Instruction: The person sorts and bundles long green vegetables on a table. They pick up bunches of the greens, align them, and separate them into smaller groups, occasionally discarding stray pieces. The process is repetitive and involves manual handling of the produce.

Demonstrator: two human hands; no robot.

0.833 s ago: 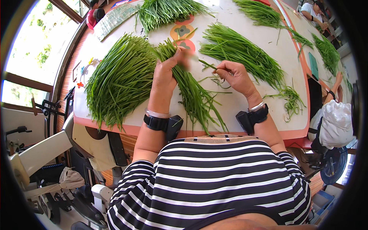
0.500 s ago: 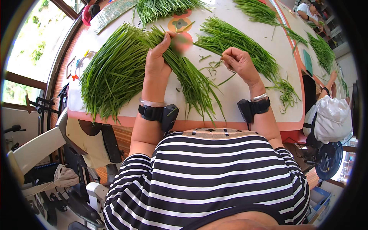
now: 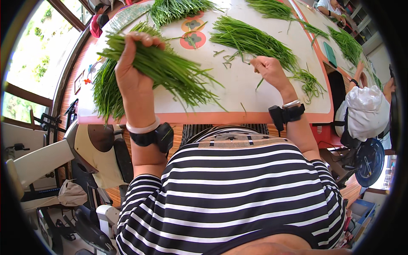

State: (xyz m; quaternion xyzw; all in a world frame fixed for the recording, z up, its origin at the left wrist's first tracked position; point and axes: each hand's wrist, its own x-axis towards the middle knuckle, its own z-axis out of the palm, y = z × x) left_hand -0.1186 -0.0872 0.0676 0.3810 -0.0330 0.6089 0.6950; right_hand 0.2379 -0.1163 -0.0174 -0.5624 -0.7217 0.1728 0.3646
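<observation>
My left hand (image 3: 134, 76) is wrapped round a thick bunch of green garlic chives (image 3: 176, 72), raised at the left with its loose leaf ends fanning out to the right. Under it, partly covered, a big pile of chives (image 3: 104, 95) lies at the table's left side. My right hand (image 3: 272, 71) is pinched closed above the table, and a thin chive leaf (image 3: 259, 83) hangs beneath its fingers. Just beyond that hand lies another bunch of chives (image 3: 253, 40). Wilted chive scraps (image 3: 309, 83) sit in a small heap right of it.
The white table (image 3: 221, 100) has an orange border and printed round flowers. More chives (image 3: 180, 10) lie at the far side, others (image 3: 346, 46) on the adjoining table by a teal object (image 3: 329, 54). Co-workers sit at the right and far right. A beige chair (image 3: 97, 148) stands at left.
My left hand has moved left and toward me, lifting the bunch off the table over the pile. My right hand has shifted slightly, still pinched. The view has shifted a little.
</observation>
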